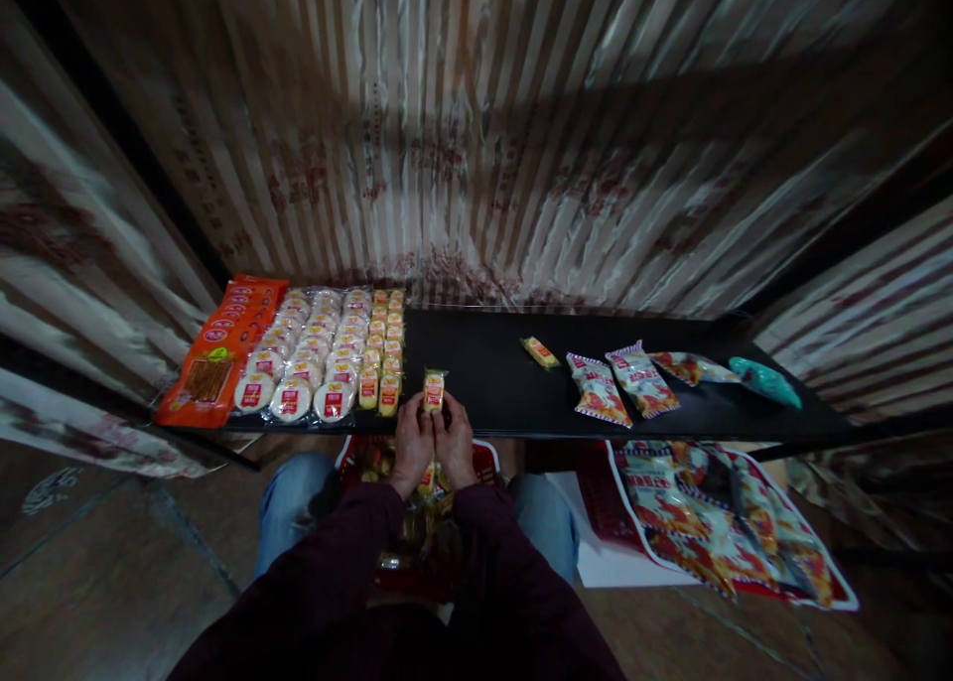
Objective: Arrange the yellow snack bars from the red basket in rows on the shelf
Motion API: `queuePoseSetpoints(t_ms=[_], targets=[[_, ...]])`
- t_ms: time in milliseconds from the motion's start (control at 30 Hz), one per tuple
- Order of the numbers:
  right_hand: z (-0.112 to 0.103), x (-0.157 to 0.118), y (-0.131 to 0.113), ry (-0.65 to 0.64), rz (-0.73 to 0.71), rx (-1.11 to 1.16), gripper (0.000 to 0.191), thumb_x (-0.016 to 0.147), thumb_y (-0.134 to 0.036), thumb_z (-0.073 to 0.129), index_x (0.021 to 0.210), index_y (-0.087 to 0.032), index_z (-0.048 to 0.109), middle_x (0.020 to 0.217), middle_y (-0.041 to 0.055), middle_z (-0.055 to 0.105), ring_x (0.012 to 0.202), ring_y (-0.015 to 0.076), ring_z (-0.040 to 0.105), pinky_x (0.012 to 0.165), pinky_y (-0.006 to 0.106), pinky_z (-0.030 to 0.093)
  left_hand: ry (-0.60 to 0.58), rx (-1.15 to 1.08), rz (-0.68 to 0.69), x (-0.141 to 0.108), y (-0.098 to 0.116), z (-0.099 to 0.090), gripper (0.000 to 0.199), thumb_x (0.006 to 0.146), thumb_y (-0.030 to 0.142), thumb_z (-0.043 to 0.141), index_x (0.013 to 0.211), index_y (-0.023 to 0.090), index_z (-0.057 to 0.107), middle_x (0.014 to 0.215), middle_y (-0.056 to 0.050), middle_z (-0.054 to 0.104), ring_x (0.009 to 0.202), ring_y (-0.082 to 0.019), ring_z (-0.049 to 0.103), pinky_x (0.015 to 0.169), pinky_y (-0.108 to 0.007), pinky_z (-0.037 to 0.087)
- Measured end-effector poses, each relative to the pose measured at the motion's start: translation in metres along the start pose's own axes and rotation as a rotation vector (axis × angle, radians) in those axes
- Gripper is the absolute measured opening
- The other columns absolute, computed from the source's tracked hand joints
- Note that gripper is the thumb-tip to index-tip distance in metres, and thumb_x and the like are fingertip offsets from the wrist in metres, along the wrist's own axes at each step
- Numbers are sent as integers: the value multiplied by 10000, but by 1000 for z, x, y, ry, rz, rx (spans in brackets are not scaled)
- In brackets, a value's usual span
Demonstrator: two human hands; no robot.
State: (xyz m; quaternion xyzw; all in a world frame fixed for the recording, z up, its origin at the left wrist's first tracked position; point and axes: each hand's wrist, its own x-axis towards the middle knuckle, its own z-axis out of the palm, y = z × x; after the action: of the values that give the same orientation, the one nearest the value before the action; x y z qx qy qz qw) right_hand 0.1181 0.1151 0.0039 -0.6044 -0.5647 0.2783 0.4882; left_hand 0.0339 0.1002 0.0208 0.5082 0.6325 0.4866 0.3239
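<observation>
Both hands, left [414, 443] and right [453, 443], were clamped on a small yellow wrapped snack [434, 391] at the black shelf's [476, 363] front edge.

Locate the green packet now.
In the head view, the green packet lies far right on the black shelf, beside a white-and-orange bag.

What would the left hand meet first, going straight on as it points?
The left hand meets the small yellow packet at its fingertips; beyond, the way looks free over the black shelf to the striped sheeting, though depth is unclear.
</observation>
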Motion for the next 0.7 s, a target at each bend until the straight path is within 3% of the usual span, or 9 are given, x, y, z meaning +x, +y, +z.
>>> queuePoseSetpoints(t_ms=[333, 700], targets=[[10, 25, 14, -12, 18, 76, 468, 786, -256, 506, 1241, -164, 564, 1167, 121, 630, 1028, 231, 605, 953, 405, 467, -49, 16, -94, 23, 2, 14, 407, 873, 230, 411, 1253, 146, 529, 1286, -130, 566, 1190, -203, 522, 1061, -355, 377], [24, 56, 29, 29, 22, 147, 513, 753, -241, 526, 1262, -184, 551, 1150, 106, 650, 1004, 217, 615, 920, 377, 485, -5, 88, -108, 52, 12, 25, 391, 843, 220, 441, 1211, 168, 561, 1229, -132, 587, 1156, -223, 542, 1043, -371, 392]])
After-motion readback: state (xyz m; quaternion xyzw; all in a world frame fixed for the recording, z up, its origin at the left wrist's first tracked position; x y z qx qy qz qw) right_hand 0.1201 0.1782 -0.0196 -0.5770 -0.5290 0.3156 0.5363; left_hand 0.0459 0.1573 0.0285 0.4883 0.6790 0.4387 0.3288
